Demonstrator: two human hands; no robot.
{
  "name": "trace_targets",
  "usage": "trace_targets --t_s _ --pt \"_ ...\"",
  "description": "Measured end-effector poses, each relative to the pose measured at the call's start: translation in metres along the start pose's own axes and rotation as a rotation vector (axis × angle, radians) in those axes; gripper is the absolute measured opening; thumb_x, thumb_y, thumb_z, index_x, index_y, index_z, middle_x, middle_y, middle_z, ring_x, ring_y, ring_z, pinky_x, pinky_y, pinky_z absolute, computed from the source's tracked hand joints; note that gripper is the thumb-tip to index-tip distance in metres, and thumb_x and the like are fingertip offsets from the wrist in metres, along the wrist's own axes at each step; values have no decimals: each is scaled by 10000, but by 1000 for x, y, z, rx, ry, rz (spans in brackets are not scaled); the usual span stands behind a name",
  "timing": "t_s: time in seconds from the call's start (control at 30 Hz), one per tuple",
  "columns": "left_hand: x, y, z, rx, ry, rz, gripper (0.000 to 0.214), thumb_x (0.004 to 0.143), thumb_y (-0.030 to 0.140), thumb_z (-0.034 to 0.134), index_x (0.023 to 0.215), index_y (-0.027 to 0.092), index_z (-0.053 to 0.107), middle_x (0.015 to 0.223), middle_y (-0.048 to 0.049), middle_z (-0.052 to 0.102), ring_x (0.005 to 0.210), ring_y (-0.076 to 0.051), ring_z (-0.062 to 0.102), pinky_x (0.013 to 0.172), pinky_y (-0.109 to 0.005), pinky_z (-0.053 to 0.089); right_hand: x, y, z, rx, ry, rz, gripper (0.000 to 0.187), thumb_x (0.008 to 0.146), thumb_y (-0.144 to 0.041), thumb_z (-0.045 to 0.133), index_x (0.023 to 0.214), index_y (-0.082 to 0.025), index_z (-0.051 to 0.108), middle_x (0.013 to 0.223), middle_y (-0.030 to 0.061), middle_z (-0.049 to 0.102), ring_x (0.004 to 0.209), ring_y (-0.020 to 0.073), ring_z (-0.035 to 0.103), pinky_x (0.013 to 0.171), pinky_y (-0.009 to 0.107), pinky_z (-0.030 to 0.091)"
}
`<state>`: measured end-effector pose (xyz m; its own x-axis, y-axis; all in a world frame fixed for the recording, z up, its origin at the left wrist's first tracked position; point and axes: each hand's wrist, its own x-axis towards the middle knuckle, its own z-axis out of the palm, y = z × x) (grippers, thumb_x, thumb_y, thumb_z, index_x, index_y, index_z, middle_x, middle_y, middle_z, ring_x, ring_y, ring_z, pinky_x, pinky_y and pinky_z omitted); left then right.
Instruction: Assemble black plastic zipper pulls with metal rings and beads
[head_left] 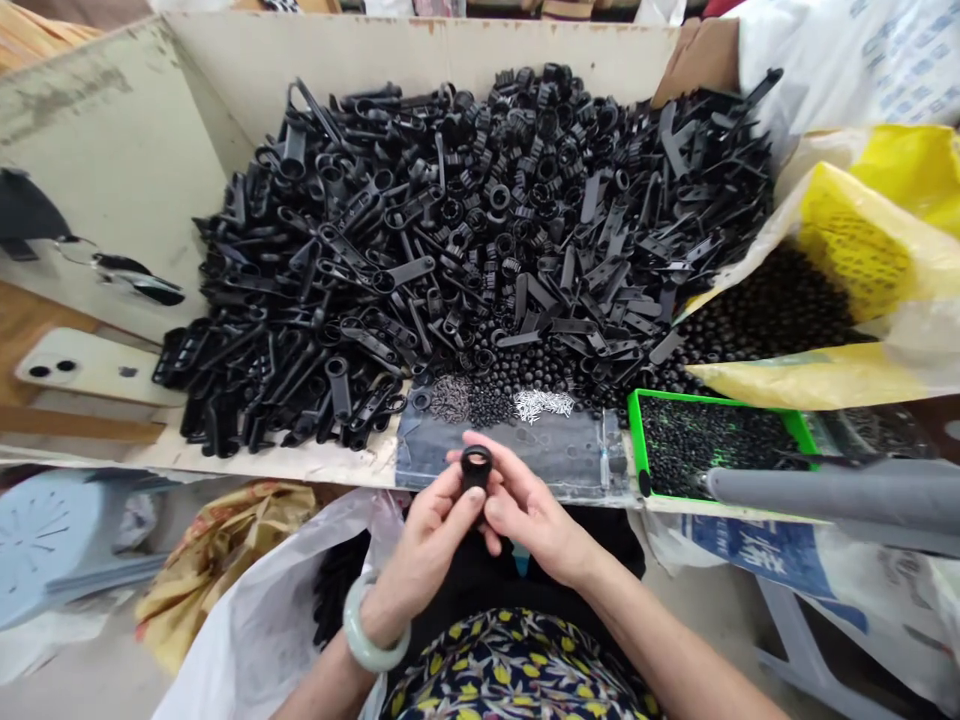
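Note:
Between both hands, just over the table's front edge, is a black plastic part with a ring at its end (475, 462). My left hand (442, 515) pinches its lower body between thumb and fingers. My right hand (529, 505) has its fingers curled round the other side, touching the part; its fingertips are partly hidden. Right behind the hands lies a dark mat (525, 445). On its far edge are a small pile of silvery pins (543, 403), a pile of dark small screws or pins (451, 399) and black beads (491, 407).
A large heap of black plastic handles and rings (480, 220) fills the walled bench. To the right are a green tray (634, 440) of tiny black pieces, a yellow bag (862, 230) and a grey tool (810, 490). A phone (97, 368) leans at left; a white bag (247, 620) hangs below.

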<state>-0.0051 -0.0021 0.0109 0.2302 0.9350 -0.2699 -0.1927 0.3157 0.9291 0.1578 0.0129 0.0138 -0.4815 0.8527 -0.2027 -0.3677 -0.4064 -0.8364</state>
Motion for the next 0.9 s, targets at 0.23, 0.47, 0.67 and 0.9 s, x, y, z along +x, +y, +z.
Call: trace_targets --t_s 0.23,0.47,0.67,0.9 --pt "7 10 -15 412 -147 409 327 1053 438 522 1213 296 769 1776 7 173 1639 -353 99 1317 -582 153 -16 15 2 259 71 193 478 967 -581 680 1261 -205 717 1061 87 715 904 149 682 798 275 550" --pt "21 3 -37 711 75 463 358 1056 291 526 1389 349 647 1663 -54 418 1550 -290 353 1272 -546 283 -14 7 -36 -430 335 -75 322 911 -504 767 1063 -221 749 900 20 695 771 149 615 741 287 496" --pt "66 24 -28 920 255 631 182 1027 292 587 1133 241 726 1094 -64 739 1085 -247 621 997 -420 470 3 18 -59 -1561 490 -361 231 1058 -391 582 1102 -213 723 1032 79 730 976 244 617 846 376 409" --pt "136 29 26 1533 40 637 181 1025 289 586 1059 168 717 1013 -112 688 1028 -293 553 866 -435 398 -6 21 -57 -1550 536 -384 333 1014 -482 641 1206 -216 694 1142 102 672 1027 263 615 861 392 441"
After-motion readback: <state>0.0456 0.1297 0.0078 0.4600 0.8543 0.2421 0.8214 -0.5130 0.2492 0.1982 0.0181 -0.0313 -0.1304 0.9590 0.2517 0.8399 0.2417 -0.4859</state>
